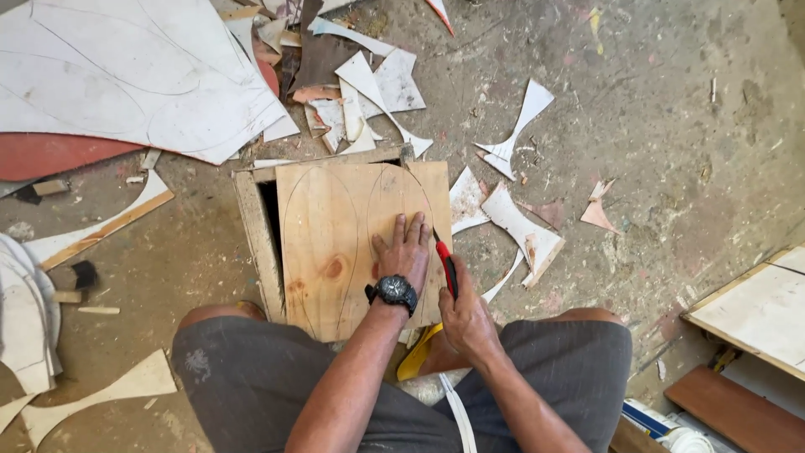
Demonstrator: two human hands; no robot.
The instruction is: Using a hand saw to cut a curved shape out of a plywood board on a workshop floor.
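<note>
Down on a dusty concrete floor, a seated person works between their knees. Left hand lies flat, fingers spread wide and gripping nothing, pressing on a plywood sheet; a black wristwatch sits on that wrist. The press likely keeps the sheet from sliding. Right hand is closed in a fist around a red-and-black utility knife, blade tip at the sheet's right edge, just beside the left fingertips.

Plywood sheet rests on top of a shallow wooden box, which raises it off the floor; the box's dark opening shows along the sheet's left side. Pencilled curved outlines, long leaf-like ovals, run across the sheet.

Offcuts lie all around: white curved scraps far right of the box, more in a far pile. A large white board with similar drawn curves lies far left, over a red panel. Near right, a stack of pale boards.

A yellow object shows under the right wrist; what it is I cannot tell. No legible labels or signs; a blue-and-white package sits at the near right edge.
</note>
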